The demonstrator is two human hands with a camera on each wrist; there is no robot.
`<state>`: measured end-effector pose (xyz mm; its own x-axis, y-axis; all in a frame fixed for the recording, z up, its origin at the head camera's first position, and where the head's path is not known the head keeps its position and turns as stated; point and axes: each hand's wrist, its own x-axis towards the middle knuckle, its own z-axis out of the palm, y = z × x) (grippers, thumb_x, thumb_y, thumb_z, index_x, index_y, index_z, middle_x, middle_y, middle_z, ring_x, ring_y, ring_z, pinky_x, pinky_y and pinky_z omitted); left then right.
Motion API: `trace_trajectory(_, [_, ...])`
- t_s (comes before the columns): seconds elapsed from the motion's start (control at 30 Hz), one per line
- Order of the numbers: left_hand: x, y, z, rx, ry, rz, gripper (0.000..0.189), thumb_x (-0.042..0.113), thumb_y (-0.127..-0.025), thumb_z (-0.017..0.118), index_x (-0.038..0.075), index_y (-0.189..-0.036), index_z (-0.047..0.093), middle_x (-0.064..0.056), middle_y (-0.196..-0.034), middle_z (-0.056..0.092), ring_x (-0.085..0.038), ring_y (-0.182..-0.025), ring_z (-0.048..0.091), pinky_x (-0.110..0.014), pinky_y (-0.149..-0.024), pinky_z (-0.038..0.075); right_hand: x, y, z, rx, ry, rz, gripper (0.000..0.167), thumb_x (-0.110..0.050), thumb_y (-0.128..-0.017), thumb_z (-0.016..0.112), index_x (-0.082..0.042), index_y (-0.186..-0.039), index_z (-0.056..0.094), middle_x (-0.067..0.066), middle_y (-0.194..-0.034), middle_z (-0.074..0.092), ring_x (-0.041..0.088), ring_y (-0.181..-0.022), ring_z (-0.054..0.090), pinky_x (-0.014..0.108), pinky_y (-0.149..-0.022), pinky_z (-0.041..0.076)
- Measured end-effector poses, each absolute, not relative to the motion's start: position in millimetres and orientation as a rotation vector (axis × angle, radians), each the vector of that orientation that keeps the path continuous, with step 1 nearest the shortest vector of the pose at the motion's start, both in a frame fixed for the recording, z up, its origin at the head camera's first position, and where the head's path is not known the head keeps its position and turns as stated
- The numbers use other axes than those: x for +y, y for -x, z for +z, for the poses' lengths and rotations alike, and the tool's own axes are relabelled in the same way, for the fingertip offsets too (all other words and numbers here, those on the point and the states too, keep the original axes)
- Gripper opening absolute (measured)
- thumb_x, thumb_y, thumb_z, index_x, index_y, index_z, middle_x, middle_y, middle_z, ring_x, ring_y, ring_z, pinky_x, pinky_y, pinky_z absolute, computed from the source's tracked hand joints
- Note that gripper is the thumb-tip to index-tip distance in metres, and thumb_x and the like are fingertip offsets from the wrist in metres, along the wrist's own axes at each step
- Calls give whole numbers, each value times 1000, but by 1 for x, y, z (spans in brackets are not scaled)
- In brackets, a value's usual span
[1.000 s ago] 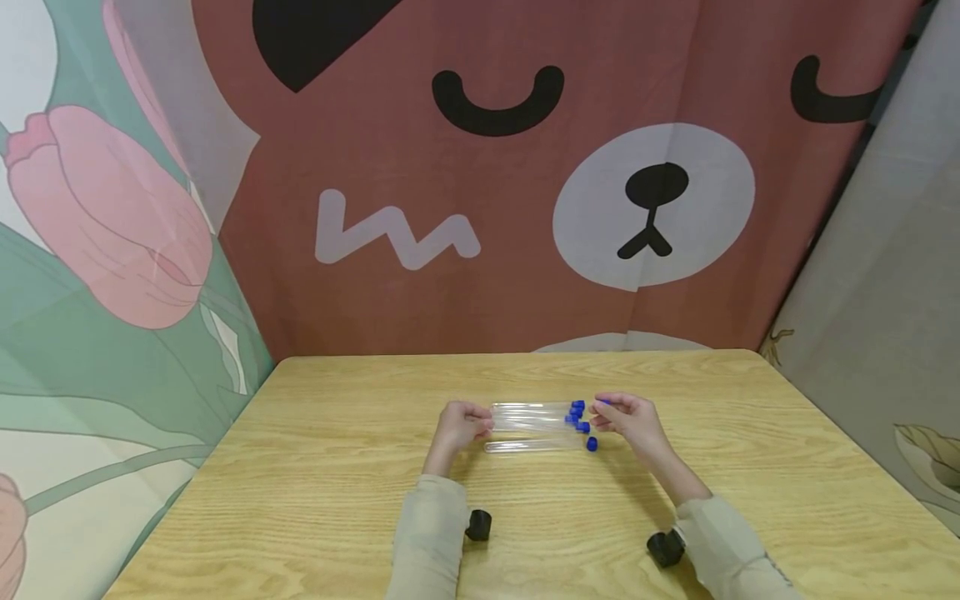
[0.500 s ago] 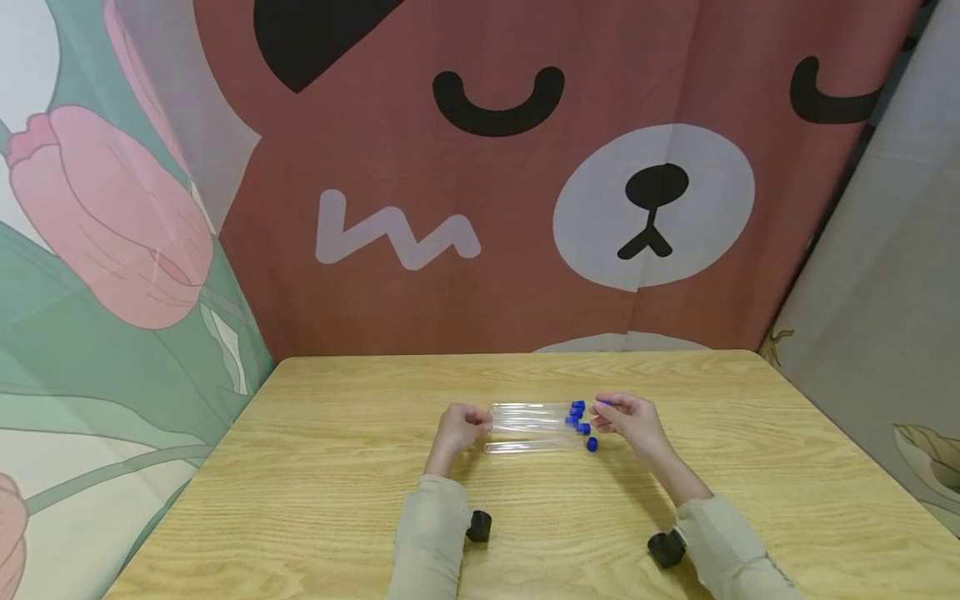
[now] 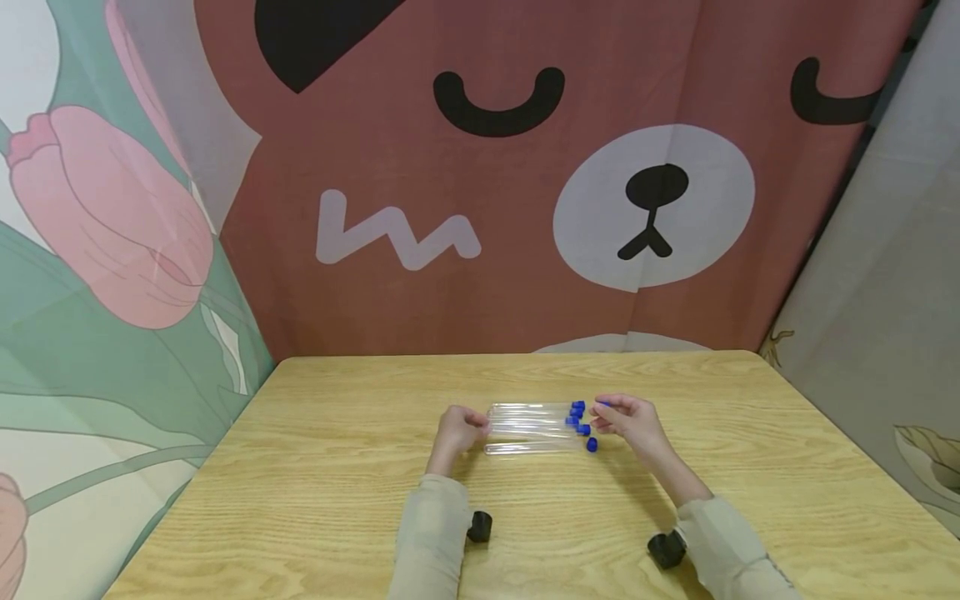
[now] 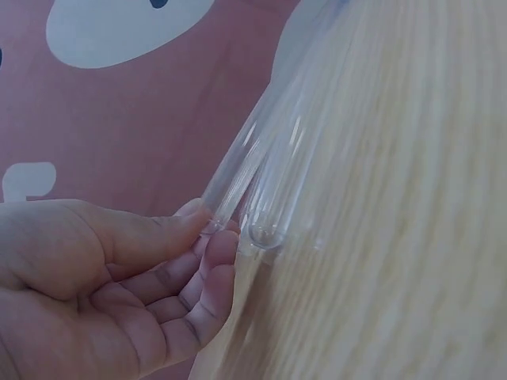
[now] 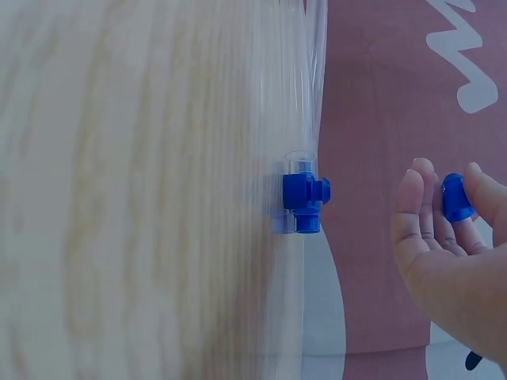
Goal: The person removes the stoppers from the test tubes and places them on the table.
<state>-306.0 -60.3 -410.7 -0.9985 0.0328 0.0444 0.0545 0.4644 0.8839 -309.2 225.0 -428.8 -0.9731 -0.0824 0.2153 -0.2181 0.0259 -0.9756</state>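
Several clear test tubes (image 3: 528, 417) lie side by side, with blue caps (image 3: 577, 414) clustered at their right ends. My left hand (image 3: 457, 432) pinches the rounded end of one test tube (image 4: 238, 186) between thumb and fingers; in the left wrist view that tube slants up beside the others. Between the thumb and fingers of my right hand (image 3: 633, 423) is a loose blue cap (image 5: 456, 198), held apart from the tubes, just right of the cluster. Nearest the person, one more test tube (image 3: 525, 449) lies separately, with a blue cap (image 3: 592, 445) at its right end.
The wooden table (image 3: 337, 517) runs back to a curtain (image 3: 502, 308) with a bear face on it. Black wrist cameras sit on the left sleeve (image 3: 431, 533) and the right sleeve (image 3: 731, 546). Another curtain (image 3: 885, 292) hangs along the right side.
My left hand has shifted very slightly left and toward the person, still pinching the tube end. My right hand stays nearly still with the blue cap.
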Motion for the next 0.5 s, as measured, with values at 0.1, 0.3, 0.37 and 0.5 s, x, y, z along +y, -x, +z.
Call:
trace_trajectory(0.1, [-59,305,-411,-2665,67,-1600,9,-7,-74,67,-7,-83,66,-12,-73,64,-14,-57,56,-23,-51,46,231,315,-437,-2126,-406,2148,71,-39,-77,68,19,-112,46,10,-88,66,18,-73,64,31,-66,52])
trace_trajectory(0.3, [-58,305,-414,-2658,33,-1612,11,-10,-71,67,-8,-82,66,-13,-72,64,-12,-52,54,-19,-43,39,227,304,-426,-2067,-504,2170,40,-23,-81,67,10,-101,58,9,-85,66,17,-71,64,29,-63,52])
trace_trajectory(0.37, [-57,305,-414,-2662,28,-1617,11,-10,-71,66,-8,-81,66,-14,-72,64,-13,-52,54,-19,-43,39,223,297,-419,-2095,-460,2127,34,-18,-81,67,10,-99,59,10,-84,66,17,-70,63,29,-62,52])
trace_trajectory(0.5, [-58,305,-416,-2673,30,-1618,9,-12,-71,64,-9,-80,66,-14,-70,63,-15,-54,57,-20,-44,41,217,289,-408,-2216,-311,2014,34,-11,-83,64,15,-102,55,16,-88,64,15,-72,62,29,-62,52])
